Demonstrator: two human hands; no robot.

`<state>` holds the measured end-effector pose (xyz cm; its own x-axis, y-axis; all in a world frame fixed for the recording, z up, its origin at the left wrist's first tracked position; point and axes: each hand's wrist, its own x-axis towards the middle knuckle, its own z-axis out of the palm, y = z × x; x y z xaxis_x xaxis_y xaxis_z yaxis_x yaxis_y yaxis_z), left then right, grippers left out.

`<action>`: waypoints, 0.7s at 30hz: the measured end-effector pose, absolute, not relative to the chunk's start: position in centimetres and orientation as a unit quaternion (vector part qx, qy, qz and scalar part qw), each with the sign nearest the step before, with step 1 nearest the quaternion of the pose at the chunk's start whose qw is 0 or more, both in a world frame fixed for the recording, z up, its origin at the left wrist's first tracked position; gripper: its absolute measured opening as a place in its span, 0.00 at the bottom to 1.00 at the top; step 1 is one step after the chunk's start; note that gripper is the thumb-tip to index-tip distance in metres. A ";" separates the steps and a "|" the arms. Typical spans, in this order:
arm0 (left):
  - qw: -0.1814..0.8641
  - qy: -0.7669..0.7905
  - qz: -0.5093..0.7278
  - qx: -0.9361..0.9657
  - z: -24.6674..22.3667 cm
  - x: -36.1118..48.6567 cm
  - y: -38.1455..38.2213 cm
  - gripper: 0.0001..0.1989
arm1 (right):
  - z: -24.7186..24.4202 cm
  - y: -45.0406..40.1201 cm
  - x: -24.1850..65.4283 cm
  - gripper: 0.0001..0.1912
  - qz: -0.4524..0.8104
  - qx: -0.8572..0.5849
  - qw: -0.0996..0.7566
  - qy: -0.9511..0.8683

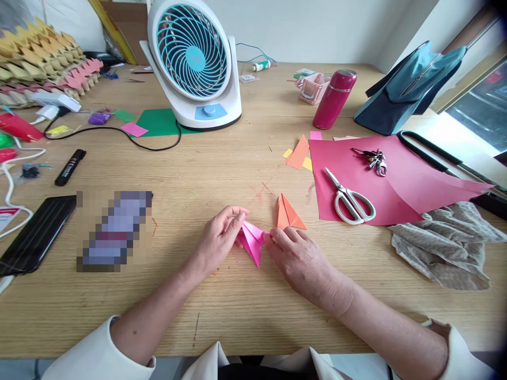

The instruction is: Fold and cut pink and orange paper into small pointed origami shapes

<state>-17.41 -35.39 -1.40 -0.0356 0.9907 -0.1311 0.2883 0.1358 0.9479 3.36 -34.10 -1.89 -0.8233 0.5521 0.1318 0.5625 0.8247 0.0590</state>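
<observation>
A folded piece of pink paper (252, 244) is held between both hands above the wooden table (174, 311). My left hand (222, 235) pinches its left side between thumb and fingers. On the right, the fingertips of my right hand (297, 258) close on the paper's other corner. Just beyond my right hand lies a folded orange paper (288, 212), its lower edge partly covered by the knuckles. White-handled scissors (351, 203) rest on a large red sheet (332, 158) to the right.
Keys (376, 161) lie on the red sheet, near a crumpled grey cloth (447, 248). A magenta bottle (335, 100), a teal bag (404, 95) and a fan (194, 63) stand at the back. Leftward are a marker (70, 168), a black device (37, 232) and a blurred-out phone (119, 229).
</observation>
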 end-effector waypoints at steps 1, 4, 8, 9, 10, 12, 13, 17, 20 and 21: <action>0.431 0.612 0.384 0.541 -1.2 -17.4 -35.6 0.20 | -1.8 -34.1 3.4 0.16 -0.044 -0.293 0.051 -0.954; 0.387 0.602 0.377 0.588 -0.8 -17.1 -36.5 0.20 | -1.7 -34.1 3.4 0.15 -0.031 -0.297 0.040 -0.954; 0.331 0.556 0.367 0.669 -1.0 -16.8 -37.5 0.15 | -1.7 -34.0 3.5 0.13 -0.025 -0.303 0.042 -0.952; 0.289 0.543 0.350 0.706 -1.1 -16.8 -37.6 0.13 | -1.7 -34.0 3.5 0.13 -0.023 -0.304 0.044 -0.952; 0.239 0.525 0.332 0.746 -1.3 -16.8 -37.7 0.11 | -1.7 -34.0 3.4 0.12 -0.020 -0.303 0.047 -0.951; 0.148 0.480 0.303 0.810 -1.7 -16.7 -37.7 0.11 | -1.7 -34.0 3.5 0.10 -0.010 -0.302 0.057 -0.952; 0.115 0.460 0.293 0.830 -1.8 -16.7 -37.7 0.11 | -1.7 -33.9 3.5 0.09 -0.003 -0.302 0.064 -0.951; 0.044 0.429 0.248 0.867 -2.0 -16.7 -37.6 0.15 | -1.3 -33.1 4.5 0.09 0.031 -0.307 0.096 -0.946; 0.012 0.418 0.201 0.886 -2.1 -16.8 -37.8 0.18 | -0.7 -32.3 5.6 0.14 0.037 -0.364 0.151 -0.918; 0.001 0.416 0.186 0.890 -2.2 -16.7 -37.8 0.19 | -0.5 -32.1 6.0 0.15 0.037 -0.388 0.175 -0.904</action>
<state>-16.75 -37.82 -2.17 0.5852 0.7410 0.3293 0.7400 -0.6541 0.1569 5.96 -32.13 -0.47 -0.6372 0.7152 0.2871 0.6893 0.6955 -0.2030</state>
